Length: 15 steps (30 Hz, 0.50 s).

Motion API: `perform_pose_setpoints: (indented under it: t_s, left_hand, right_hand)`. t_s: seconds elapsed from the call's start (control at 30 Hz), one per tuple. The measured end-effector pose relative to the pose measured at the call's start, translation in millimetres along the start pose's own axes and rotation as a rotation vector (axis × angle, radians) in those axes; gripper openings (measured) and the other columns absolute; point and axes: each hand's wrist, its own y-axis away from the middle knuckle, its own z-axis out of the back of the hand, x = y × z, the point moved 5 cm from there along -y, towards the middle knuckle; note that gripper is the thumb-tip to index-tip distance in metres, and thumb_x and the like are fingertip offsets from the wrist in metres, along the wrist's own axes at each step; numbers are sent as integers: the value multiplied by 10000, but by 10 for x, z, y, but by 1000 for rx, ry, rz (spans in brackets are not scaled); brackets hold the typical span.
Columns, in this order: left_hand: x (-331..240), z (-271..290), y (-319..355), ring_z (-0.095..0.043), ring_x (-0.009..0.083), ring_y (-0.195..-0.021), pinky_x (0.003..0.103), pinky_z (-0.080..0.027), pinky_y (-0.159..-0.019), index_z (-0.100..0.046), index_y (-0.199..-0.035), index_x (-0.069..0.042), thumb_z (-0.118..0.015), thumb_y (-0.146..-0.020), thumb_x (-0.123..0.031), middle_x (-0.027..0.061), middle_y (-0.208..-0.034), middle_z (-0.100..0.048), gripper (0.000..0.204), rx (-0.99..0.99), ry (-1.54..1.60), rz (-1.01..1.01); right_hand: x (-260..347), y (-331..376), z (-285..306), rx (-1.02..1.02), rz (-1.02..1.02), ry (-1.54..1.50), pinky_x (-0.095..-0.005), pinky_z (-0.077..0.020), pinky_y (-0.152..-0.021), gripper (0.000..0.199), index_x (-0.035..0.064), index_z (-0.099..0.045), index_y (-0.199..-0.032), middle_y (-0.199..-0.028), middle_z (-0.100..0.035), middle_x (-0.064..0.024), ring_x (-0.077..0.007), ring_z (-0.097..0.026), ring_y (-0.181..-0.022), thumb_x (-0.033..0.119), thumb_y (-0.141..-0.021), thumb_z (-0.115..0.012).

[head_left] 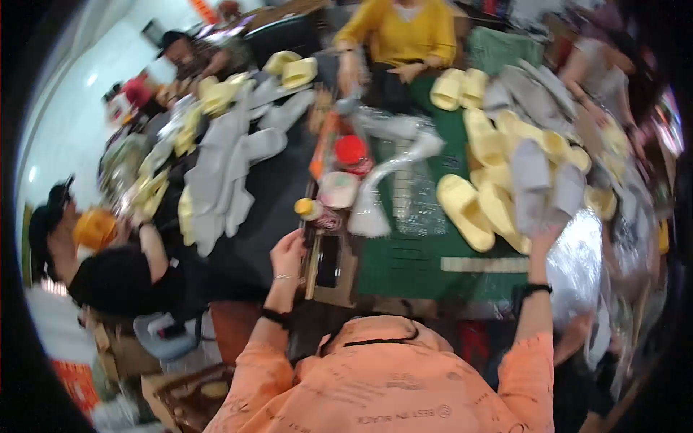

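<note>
My right hand (545, 237) is at the near end of a pair of grey slippers (532, 177), gripping them over a heap of pale yellow slippers (494, 211). Motion blurs its fingers somewhat. My left hand (287, 252) is raised with its fingers pinched together; whatever they may hold is too small to make out. Just beyond it stands a bottle with a yellow cap (308, 209). A phone-like dark rectangle (328, 261) lies in a cardboard tray (336, 294) beside that hand.
A red-lidded jar (351, 150) and a white-and-pink tub (338, 190) stand mid-table. Clear plastic bags (419, 195) cover part of the green mat (390, 270). Light grey slippers (220, 173) lie on the dark tabletop, left. Clear plastic wrap (577, 252) lies right. Several people sit around.
</note>
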Motion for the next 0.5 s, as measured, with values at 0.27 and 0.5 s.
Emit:
perform_pose_setpoints:
  t_s: [0.27, 0.5]
  left_hand:
    - [323, 1392, -641, -512, 138, -618, 247, -428, -581, -569, -904, -4, -546, -698, -30, 36, -740, -559, 209, -502, -125, -211]
    - [-511, 2351, -1610, -359, 372, -1033, 399, -274, -900, -328, -1149, -12, -648, -619, -215, 228, -1064, -425, 651, -1012, -885, -407]
  right_hand:
    - [1318, 1417, -55, 340, -265, -507, -217, -355, -735, 398, -17, -342, -1165, -897, -444, -41, -116, -421, -773, -21, -779, -437]
    - [1473, 2265, -98, 541, -355, -591, -175, -352, -626, 343, -6, -394, -1106, -768, -409, 9, -65, -392, -673, -32, -767, -441]
